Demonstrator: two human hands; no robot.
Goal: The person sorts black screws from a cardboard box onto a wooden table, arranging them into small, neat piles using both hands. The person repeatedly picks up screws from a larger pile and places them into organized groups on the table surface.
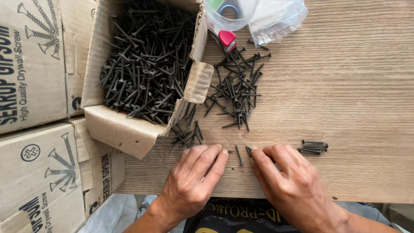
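My left hand (194,179) lies palm down on the wooden table (345,95) near its front edge, fingers together, nothing visibly held. My right hand (289,181) rests beside it, its fingertips touching the head of a black screw (249,150). Another single black screw (239,155) lies between the two hands. A loose pile of black screws (235,90) is spread on the table just beyond my hands. A small aligned bunch of screws (314,147) lies to the right of my right hand.
An open, torn cardboard box (125,129) full of black screws stands at the left, with closed cardboard boxes (34,172) beside it. A clear plastic container (228,13), a red clip (227,39) and a clear plastic bag (276,17) lie at the far edge.
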